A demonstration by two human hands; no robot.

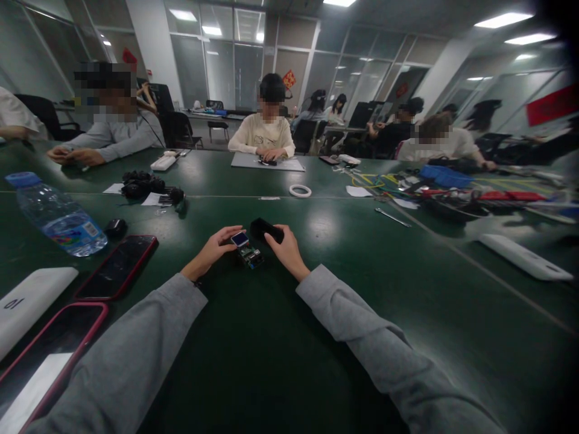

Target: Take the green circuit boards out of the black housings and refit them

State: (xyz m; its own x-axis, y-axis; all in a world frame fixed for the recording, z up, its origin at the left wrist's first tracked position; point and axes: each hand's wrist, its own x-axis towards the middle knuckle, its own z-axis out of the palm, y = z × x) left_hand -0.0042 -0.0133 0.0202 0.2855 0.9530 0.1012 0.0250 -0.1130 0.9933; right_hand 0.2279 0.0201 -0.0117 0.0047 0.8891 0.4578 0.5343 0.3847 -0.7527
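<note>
The counter [271, 367] is smooth and faintly glossy, with soft reflections. Toward its left edge, a bottle [66, 220] is clear, shiny plastic and a phone [117, 265] glossy black; toward its right edge, a slab [525, 257] looks smooth white plastic. The circuit board's [251, 257] screen [240, 239] is glossy, the case [259, 226] matt black, the sleeves [335, 304] soft, matt cloth.

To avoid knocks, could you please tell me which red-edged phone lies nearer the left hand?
The far phone, near the bottle, is nearer the left hand; the near phone lies by the picture's lower-left corner.
</note>
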